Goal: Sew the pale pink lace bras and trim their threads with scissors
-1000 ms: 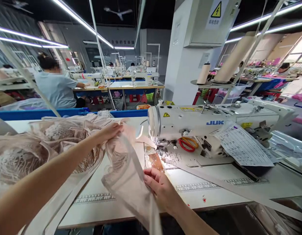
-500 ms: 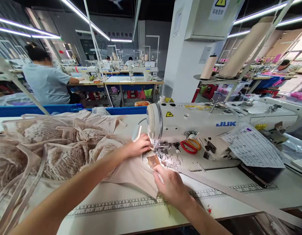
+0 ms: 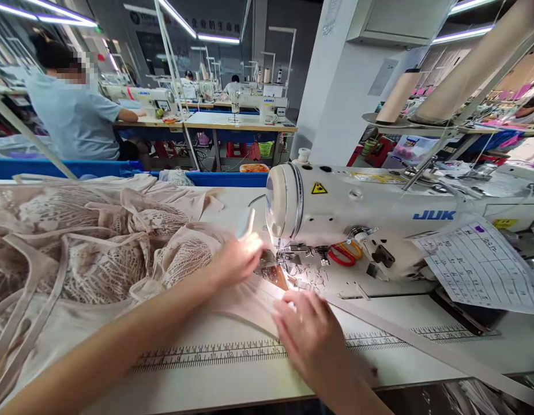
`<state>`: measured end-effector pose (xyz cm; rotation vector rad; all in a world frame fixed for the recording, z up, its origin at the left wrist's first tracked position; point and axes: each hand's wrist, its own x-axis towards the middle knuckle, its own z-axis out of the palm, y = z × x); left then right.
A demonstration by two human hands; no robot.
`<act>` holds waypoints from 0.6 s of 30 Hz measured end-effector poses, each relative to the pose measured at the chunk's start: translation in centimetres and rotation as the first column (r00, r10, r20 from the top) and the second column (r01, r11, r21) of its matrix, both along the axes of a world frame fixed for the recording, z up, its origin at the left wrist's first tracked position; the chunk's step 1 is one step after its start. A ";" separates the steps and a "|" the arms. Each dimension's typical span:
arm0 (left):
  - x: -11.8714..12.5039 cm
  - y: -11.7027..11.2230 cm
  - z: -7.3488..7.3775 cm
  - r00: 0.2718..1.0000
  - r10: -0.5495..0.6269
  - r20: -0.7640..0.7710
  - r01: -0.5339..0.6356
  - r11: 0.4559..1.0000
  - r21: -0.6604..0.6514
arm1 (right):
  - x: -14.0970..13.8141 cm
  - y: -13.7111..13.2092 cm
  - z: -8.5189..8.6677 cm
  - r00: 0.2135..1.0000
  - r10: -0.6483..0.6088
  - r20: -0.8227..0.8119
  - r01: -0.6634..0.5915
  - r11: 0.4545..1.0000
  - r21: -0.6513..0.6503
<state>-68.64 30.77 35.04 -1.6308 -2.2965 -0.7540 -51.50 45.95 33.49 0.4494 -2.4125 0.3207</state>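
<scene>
Beige lace bras (image 3: 106, 265) lie heaped on the left of the sewing table. From the heap, a smooth beige bra band (image 3: 249, 302) stretches toward the needle area of a white JUKI sewing machine (image 3: 357, 202). My left hand (image 3: 236, 259) is over the fabric, just left of the needle; its fingers are smeared by motion, so their grip is unclear. My right hand (image 3: 310, 325) is in front of the needle, fingers bent and closed on the band's edge. A brown plate (image 3: 279, 278) shows between the hands, beside the lit presser foot.
Red- and yellow-handled scissors (image 3: 342, 255) lie behind the needle area. A paper sheet (image 3: 483, 265) rests over a dark phone-like object on the right. A beige strip (image 3: 405, 337) crosses the printed ruler (image 3: 215, 353). Thread cones (image 3: 399, 98) stand behind; a co-worker (image 3: 76, 109) sits far left.
My left hand has drawn back slightly left from the needle. My right hand has shifted down, its fingers now farther from the needle on the band. The camera view has tilted down.
</scene>
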 end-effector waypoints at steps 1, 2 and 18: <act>1.2 -1.0 0.1 0.989 -0.144 0.028 0.144 0.989 -0.016 | 0.3 -0.6 0.1 0.998 0.064 0.011 -0.064 0.998 -0.008; 2.4 -1.9 0.1 0.961 -0.270 0.052 0.273 0.961 -0.042 | 0.5 -1.3 0.0 0.994 0.103 0.026 -0.103 0.995 0.000; 8.6 -1.7 -0.8 0.975 0.011 -0.222 -0.102 0.910 -0.403 | -0.1 3.2 -0.3 0.993 0.097 0.063 -0.106 0.981 0.162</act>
